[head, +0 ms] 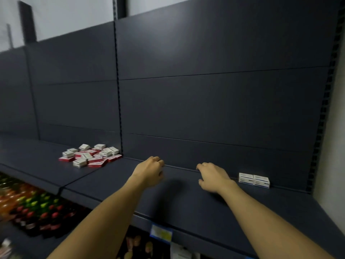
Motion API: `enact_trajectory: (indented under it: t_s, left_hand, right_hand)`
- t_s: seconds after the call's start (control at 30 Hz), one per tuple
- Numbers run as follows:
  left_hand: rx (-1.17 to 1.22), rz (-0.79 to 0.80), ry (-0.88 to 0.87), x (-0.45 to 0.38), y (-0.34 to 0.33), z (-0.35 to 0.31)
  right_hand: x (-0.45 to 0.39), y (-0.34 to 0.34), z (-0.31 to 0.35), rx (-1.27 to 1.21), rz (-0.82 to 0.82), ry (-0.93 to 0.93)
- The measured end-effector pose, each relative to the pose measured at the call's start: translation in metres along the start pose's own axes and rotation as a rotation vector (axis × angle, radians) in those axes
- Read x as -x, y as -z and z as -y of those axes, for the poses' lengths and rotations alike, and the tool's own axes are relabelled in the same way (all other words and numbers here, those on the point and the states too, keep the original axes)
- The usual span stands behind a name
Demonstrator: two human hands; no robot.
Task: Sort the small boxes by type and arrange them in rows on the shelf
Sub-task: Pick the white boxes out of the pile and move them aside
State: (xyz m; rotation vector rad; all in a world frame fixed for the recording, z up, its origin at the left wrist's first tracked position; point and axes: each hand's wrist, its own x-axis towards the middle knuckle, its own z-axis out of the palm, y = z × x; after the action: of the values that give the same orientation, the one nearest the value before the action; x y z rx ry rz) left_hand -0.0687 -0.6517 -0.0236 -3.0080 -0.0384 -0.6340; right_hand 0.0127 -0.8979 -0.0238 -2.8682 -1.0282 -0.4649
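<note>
The left hand (150, 170) hovers over the middle of the dark grey metal shelf (186, 202), close to its back edge, fingers curled loosely inward and holding nothing that shows. The right hand (212, 177) is just beside it toward the right, palm down with fingers bent and spread a little, also empty as far as the view shows. Further right, against the back edge near the shelf's right end, two small white boxes with blue print (254, 180) stand side by side, touching, the start of a row. Well apart to the left, by the back edge of the neighbouring shelf section, lies a loose heap of small red-and-white and white boxes (90, 155), unsorted. Judging from this, the sorting has barely begun: one pair is placed and nearly the whole heap remains.
</note>
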Motion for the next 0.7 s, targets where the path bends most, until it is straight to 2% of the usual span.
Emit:
enact_trajectory:
  t_s: [0.2,0.7]
  left_hand:
    - [-0.042,-0.012,0.085,0.047,0.017,0.077]
    - [-0.057,0.009,0.282,0.128,0.04,0.247]
  right_hand:
    - [-0.019,0.001,0.09,0.016,0.004,0.08]
    - [-0.063,-0.004,0.263,-0.014,-0.005,0.063]
